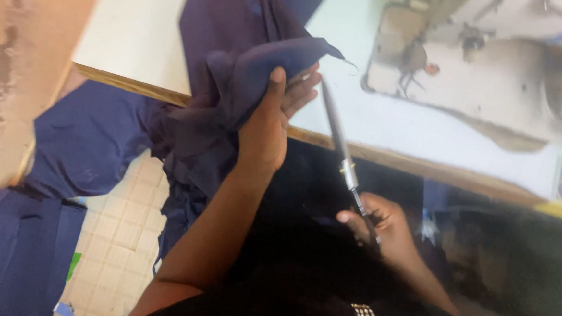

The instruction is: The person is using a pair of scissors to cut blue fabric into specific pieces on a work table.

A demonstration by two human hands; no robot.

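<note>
Navy fabric sits bunched at upper centre, our left hand gripping it. Our right hand, lower right, curls around scissors, blades closed by the cloth's corner. We judge trimming underway; next needs opened blades.

Sewing machine, cream and worn, at two o'clock on the pale table, whose wooden edge runs from ten to four o'clock. Beige tiled floor at seven o'clock. Folded navy cloth pile at eight o'clock. Brown, stained surface at ten o'clock.
</note>
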